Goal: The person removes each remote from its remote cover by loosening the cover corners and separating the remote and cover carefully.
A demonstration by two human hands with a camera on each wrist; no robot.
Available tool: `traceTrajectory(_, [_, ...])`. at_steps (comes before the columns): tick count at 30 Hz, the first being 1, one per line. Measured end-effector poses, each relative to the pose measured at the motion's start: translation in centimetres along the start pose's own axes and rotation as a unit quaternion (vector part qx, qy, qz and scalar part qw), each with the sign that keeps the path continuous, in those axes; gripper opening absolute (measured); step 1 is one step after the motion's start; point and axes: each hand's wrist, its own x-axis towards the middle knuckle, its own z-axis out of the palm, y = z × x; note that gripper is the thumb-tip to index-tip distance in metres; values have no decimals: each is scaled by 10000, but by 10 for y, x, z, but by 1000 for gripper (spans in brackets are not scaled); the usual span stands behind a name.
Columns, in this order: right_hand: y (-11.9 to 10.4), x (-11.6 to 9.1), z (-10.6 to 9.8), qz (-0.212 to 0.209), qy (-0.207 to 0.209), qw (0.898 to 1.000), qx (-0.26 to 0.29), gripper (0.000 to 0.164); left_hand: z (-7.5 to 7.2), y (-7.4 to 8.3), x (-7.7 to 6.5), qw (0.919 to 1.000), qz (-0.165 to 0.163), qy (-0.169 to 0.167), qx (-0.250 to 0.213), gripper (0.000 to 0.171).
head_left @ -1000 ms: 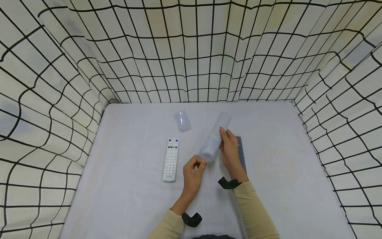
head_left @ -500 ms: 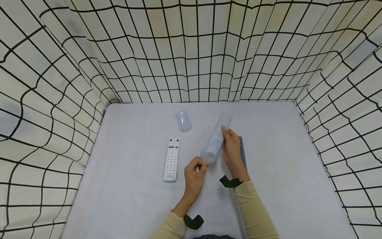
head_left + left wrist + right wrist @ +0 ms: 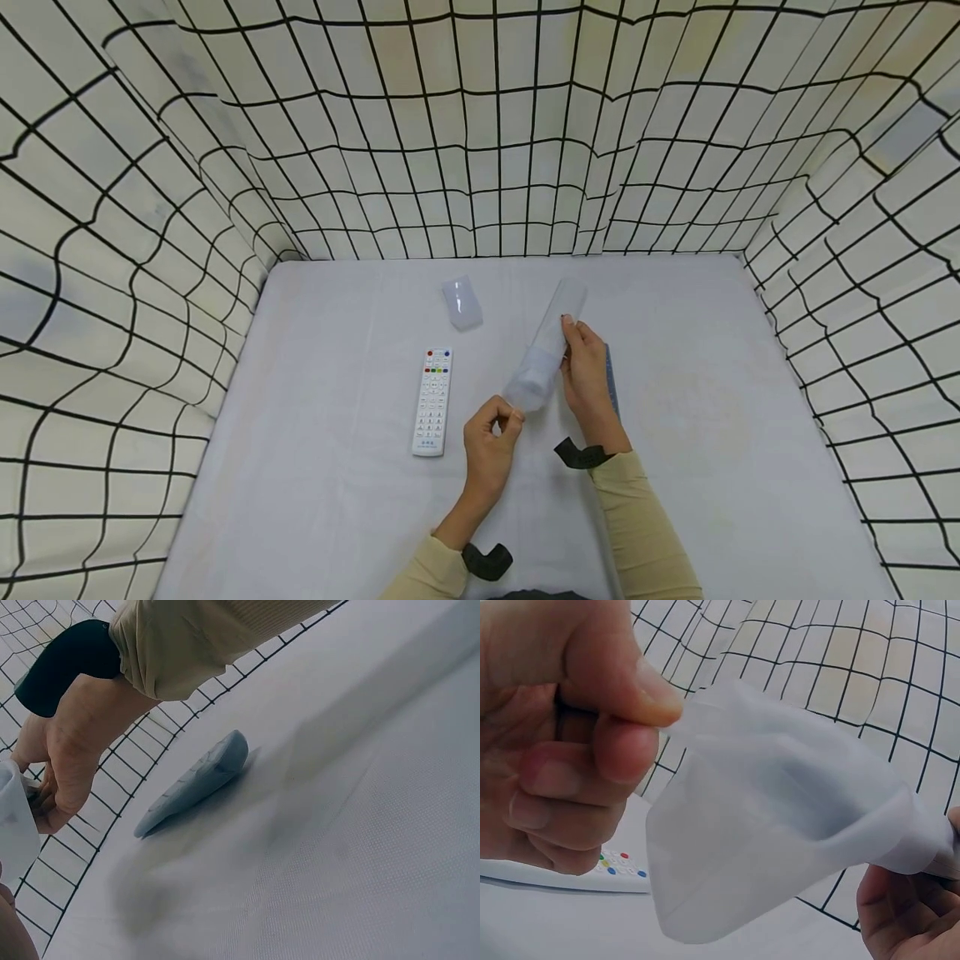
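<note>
A long, translucent plastic sleeve slants over the table, its near end turned to the person. My left hand pinches the edge of that near end between thumb and forefinger. Farther up, my right hand grips the sleeve's right side, thumb on top. In the right wrist view the sleeve's mouth gapes loosely, with the pinching left hand on its left and the right hand at the lower right. Whether anything lies inside the sleeve, I cannot tell.
Left of the hands lies a white remote control with coloured buttons. A small translucent plastic piece lies behind it. Partly hidden by the right hand is a blue ruler-like strip. Black-gridded white walls enclose the white table.
Both hands keep their hold on the sleeve. The right hand has shifted slightly to the right, covering more of the blue strip. Little else differs.
</note>
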Motion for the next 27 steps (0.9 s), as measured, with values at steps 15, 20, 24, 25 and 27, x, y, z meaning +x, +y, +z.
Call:
traceTrajectory(15, [-6,4,-4,65,-10,9999,-77,38,0,2,-3,9998,191,-56,6,25])
traceTrajectory(20, [-8,5,-3,100,-27,9999,-78,30,-1,2,-4,9999,151,-66,-18,25])
traceTrajectory(24, [-11,6,-3,105,-83,9999,-88,26,-1,4,-5,9998,168,-79,-33,25])
traceTrajectory(25, [-11,7,-3,105,-76,9999,-93,26,-1,4,-5,9998,177,-81,-46,24])
traceTrajectory(27, [-12,7,-3,113,-61,9998,-125,28,-1,4,-5,9998,196,-78,-74,24])
